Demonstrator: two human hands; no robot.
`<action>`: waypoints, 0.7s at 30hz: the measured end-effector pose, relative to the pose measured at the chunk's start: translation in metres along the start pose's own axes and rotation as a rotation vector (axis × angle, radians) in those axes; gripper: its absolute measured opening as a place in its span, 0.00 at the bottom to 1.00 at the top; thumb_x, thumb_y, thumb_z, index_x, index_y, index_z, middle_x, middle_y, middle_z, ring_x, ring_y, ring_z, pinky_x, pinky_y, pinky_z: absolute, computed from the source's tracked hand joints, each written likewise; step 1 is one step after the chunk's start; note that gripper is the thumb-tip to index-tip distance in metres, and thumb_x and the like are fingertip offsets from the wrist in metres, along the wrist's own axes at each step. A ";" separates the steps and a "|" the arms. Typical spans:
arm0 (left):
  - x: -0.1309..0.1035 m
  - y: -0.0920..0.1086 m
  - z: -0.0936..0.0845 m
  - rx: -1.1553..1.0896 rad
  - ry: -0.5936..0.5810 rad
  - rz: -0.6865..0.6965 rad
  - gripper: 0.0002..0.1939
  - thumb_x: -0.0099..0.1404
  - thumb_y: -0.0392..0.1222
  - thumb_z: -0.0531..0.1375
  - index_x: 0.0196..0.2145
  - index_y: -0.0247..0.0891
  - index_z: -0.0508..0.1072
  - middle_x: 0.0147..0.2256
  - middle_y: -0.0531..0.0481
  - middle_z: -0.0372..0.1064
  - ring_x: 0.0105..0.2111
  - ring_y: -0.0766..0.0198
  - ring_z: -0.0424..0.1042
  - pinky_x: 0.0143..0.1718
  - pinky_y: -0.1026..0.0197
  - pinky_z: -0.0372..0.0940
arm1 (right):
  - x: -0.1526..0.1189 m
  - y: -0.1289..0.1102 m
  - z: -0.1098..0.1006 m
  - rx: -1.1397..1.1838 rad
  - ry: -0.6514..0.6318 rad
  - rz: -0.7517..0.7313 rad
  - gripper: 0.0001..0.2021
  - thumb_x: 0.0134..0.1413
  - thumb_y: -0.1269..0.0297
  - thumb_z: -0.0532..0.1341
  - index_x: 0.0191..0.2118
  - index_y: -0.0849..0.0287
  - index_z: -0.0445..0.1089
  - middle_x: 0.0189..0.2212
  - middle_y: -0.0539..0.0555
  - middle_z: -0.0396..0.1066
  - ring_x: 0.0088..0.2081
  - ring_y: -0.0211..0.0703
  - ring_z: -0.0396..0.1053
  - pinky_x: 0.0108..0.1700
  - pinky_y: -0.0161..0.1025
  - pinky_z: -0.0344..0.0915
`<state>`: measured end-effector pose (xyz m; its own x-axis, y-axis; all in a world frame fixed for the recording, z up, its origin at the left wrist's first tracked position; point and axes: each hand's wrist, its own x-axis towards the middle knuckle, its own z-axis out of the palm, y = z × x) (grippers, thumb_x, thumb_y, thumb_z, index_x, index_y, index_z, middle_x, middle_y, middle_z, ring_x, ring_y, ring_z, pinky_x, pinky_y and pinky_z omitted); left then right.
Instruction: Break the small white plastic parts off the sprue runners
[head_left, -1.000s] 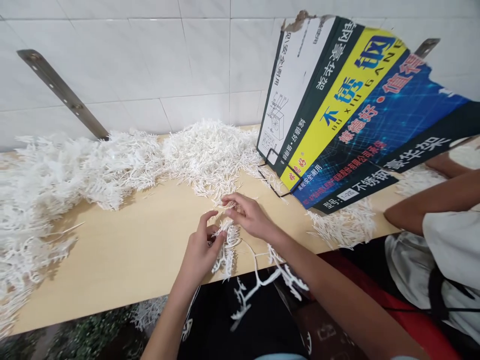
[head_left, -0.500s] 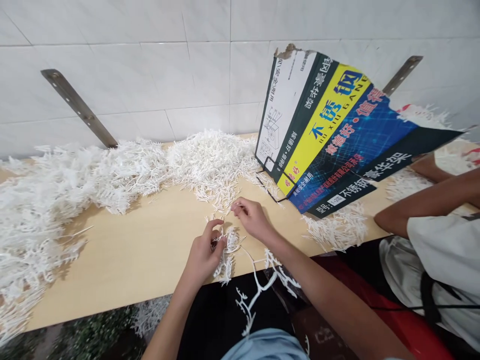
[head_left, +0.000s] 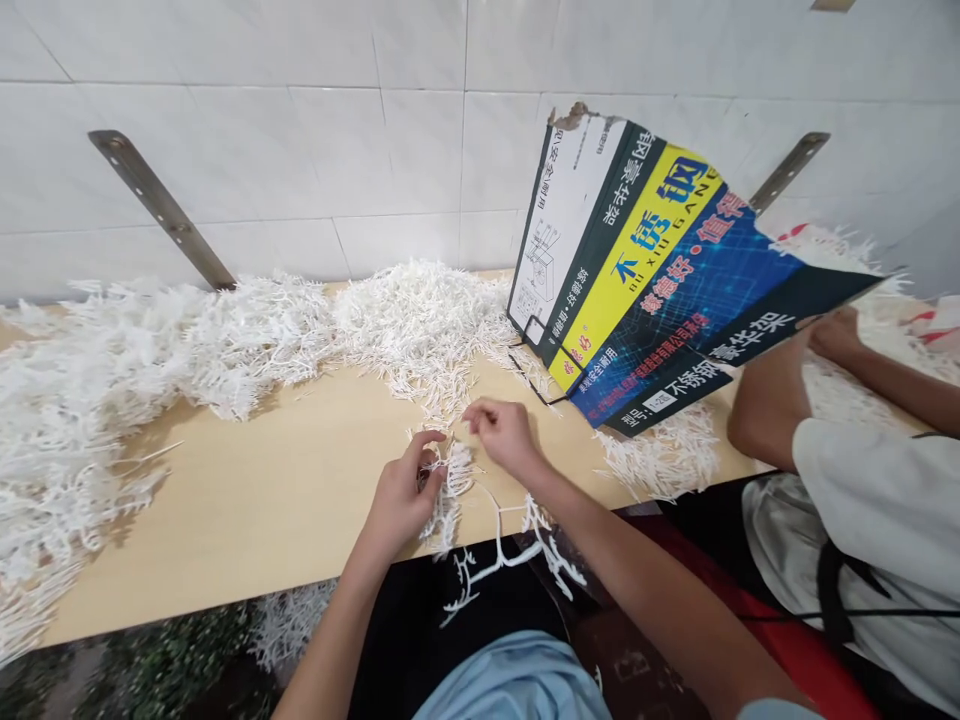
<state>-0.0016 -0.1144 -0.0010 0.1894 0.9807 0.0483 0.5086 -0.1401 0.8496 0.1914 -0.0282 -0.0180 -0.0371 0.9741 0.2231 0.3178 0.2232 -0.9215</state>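
My left hand (head_left: 409, 498) is at the front of the table, thumb and fingers curled around a white plastic sprig (head_left: 456, 468) with many fine tips. Just to its right, my right hand (head_left: 504, 436) has thumb and forefinger pinched together beside the near tip of the pile; whatever is between them is too small to make out. A branched white plastic stem (head_left: 499, 566) hangs over the table edge above my lap, its thin upper end running up toward the sprig. A heap of small white sprigs (head_left: 424, 310) lies beyond both hands.
A larger white heap (head_left: 247, 335) spreads along the left. A printed cardboard sheet (head_left: 637, 290) stands at the right, with more sprigs (head_left: 667, 455) under it. Beyond it sits a co-worker, whose arm (head_left: 772, 400) shows. Metal brackets (head_left: 161, 210) are on the wall.
The hanging stem has swung up and to the left. My hands stay nearly in place, the left fingers shifting slightly on the sprig. The co-worker's arm has moved, and the view has shifted a little.
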 end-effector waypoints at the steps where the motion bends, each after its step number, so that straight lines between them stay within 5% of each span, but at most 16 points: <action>1: -0.001 0.000 -0.001 -0.004 -0.006 -0.004 0.16 0.69 0.42 0.54 0.54 0.44 0.66 0.25 0.59 0.61 0.24 0.63 0.63 0.30 0.63 0.54 | 0.003 0.004 -0.002 0.036 0.088 0.036 0.12 0.61 0.61 0.59 0.31 0.59 0.77 0.22 0.51 0.73 0.23 0.39 0.66 0.27 0.35 0.60; 4: -0.005 0.001 -0.001 -0.006 0.000 -0.015 0.14 0.69 0.42 0.54 0.52 0.44 0.67 0.25 0.59 0.59 0.24 0.63 0.62 0.30 0.63 0.54 | 0.008 0.007 -0.006 0.050 0.171 0.019 0.13 0.62 0.58 0.59 0.33 0.60 0.76 0.25 0.52 0.74 0.27 0.40 0.68 0.29 0.36 0.64; 9: -0.004 0.001 0.002 -0.029 0.113 -0.037 0.16 0.71 0.48 0.55 0.54 0.43 0.67 0.28 0.57 0.65 0.27 0.63 0.66 0.32 0.63 0.57 | -0.001 -0.012 -0.005 -0.141 -0.173 -0.320 0.15 0.67 0.59 0.59 0.54 0.55 0.77 0.54 0.58 0.76 0.50 0.46 0.73 0.50 0.41 0.69; 13: -0.003 -0.001 0.002 -0.034 0.114 -0.026 0.17 0.71 0.49 0.55 0.54 0.43 0.66 0.28 0.57 0.65 0.26 0.63 0.66 0.32 0.63 0.57 | -0.007 -0.018 0.000 -0.231 -0.355 -0.394 0.08 0.63 0.60 0.65 0.40 0.55 0.81 0.41 0.55 0.81 0.45 0.46 0.75 0.49 0.42 0.68; 17: -0.001 -0.001 0.001 0.005 0.049 0.014 0.11 0.70 0.44 0.54 0.50 0.44 0.67 0.27 0.58 0.64 0.26 0.63 0.65 0.32 0.63 0.56 | -0.008 -0.009 0.000 -0.171 -0.227 -0.271 0.10 0.58 0.71 0.63 0.27 0.57 0.77 0.27 0.52 0.78 0.30 0.41 0.72 0.36 0.37 0.66; 21: -0.002 0.000 0.001 0.027 0.007 0.016 0.13 0.67 0.40 0.55 0.49 0.44 0.66 0.24 0.59 0.59 0.24 0.63 0.63 0.30 0.63 0.55 | -0.001 0.000 -0.013 -0.050 0.046 -0.111 0.14 0.65 0.64 0.54 0.31 0.59 0.74 0.29 0.54 0.76 0.31 0.42 0.70 0.33 0.36 0.63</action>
<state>-0.0015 -0.1161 -0.0016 0.1921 0.9792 0.0656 0.5283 -0.1595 0.8340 0.2040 -0.0294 -0.0134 -0.0315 0.9406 0.3380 0.3612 0.3260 -0.8737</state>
